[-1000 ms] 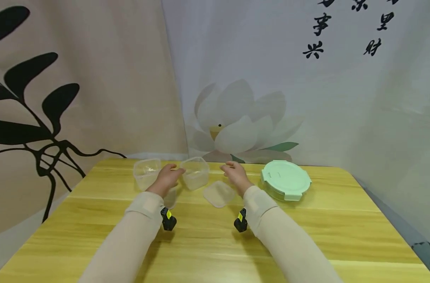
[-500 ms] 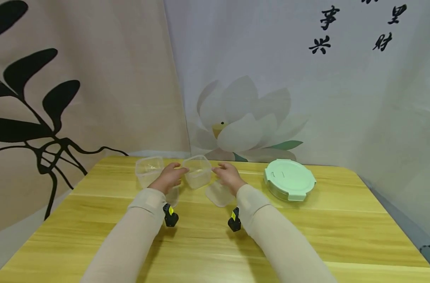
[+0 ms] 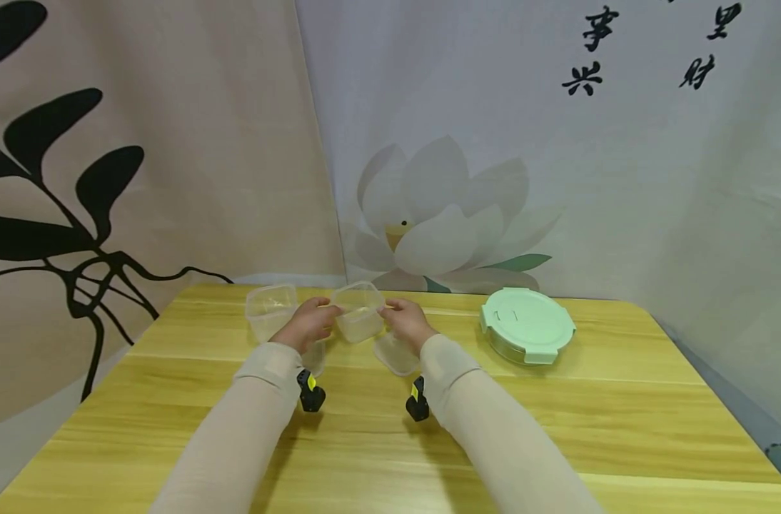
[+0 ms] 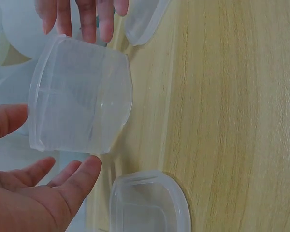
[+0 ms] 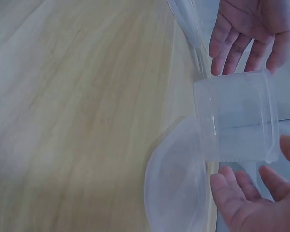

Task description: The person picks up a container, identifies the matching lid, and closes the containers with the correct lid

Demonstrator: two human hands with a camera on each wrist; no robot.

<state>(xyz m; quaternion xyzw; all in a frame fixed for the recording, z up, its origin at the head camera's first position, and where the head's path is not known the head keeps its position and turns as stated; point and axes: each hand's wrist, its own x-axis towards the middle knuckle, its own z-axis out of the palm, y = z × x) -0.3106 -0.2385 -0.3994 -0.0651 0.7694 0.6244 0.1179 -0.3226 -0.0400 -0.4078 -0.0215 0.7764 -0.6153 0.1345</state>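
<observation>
A clear plastic food container (image 3: 358,318) stands upright near the table's back edge, between my two hands. My left hand (image 3: 308,323) is at its left side; in the left wrist view, straight fingertips lie right at the container's wall (image 4: 79,96) and the thumb is by the rim. My right hand (image 3: 408,321) reaches in from the right, its fingers (image 5: 227,193) loosely extended just beside the wall, thumb apart. Two clear lids lie on the table: the left lid (image 3: 316,358) is partly hidden by my left hand, the right lid (image 3: 395,355) lies below my right hand.
A second clear container (image 3: 270,307) stands to the left, partly behind my left hand. On the right sits a round glass box with a mint-green clip lid (image 3: 527,318). A printed curtain (image 3: 455,107) hangs behind the wooden table (image 3: 365,457).
My right hand has moved left to the side of the middle container. My left hand has edged slightly closer to it. The view has shifted a little.
</observation>
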